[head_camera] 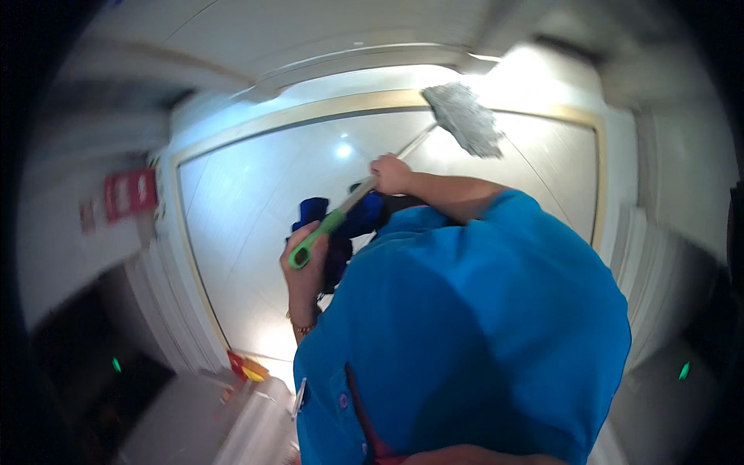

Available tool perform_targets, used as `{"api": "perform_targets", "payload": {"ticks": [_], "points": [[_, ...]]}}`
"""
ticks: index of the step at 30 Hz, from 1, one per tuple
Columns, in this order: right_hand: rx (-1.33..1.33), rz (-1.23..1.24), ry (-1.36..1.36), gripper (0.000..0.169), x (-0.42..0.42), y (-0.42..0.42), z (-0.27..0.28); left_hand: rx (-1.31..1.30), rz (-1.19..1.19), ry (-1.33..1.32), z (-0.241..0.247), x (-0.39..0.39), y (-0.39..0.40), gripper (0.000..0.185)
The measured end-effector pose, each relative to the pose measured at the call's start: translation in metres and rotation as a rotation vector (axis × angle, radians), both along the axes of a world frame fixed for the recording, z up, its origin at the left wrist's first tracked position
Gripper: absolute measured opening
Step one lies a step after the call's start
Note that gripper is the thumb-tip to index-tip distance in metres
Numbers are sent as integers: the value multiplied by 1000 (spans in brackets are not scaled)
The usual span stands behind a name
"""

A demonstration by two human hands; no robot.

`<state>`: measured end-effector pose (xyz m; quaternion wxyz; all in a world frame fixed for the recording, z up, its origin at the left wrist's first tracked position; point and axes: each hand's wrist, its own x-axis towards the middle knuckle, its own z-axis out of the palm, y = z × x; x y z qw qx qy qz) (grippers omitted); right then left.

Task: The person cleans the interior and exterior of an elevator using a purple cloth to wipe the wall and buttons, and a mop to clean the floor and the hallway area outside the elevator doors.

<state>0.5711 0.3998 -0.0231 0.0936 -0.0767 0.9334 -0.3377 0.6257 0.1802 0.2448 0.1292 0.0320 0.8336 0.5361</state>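
A mop reaches from my body towards the far side, its grey fibrous head (465, 119) overlapping the tan border strip of the floor. My left hand (305, 256) is closed around the green plastic end (317, 237) of the handle, near its hanging hole. Farther along, my right hand (392, 173) grips the pale mop pole (414, 142). Whether the mop head presses on the floor cannot be told. Dark blue fabric (314, 212) shows below the handle, partly hidden by my left hand and the pole.
Glossy light floor tiles (244, 180) lie within a tan border (343, 103). On the left is a red panel (131, 195) bearing writing. A red and yellow object (250, 369) sits at the lower left floor edge. Pale ridged frames (628, 267) stand on the right.
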Motion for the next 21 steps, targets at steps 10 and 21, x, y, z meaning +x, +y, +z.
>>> {"api": "perform_targets", "payload": {"ticks": [10, 21], "points": [[-178, 270, -50, 20, -27, -1, 10, -125, 377, -71, -2, 23, 29, 28], [-311, 198, 121, 29, -62, -24, -15, -135, 399, -36, -26, -11, 14, 32]]}}
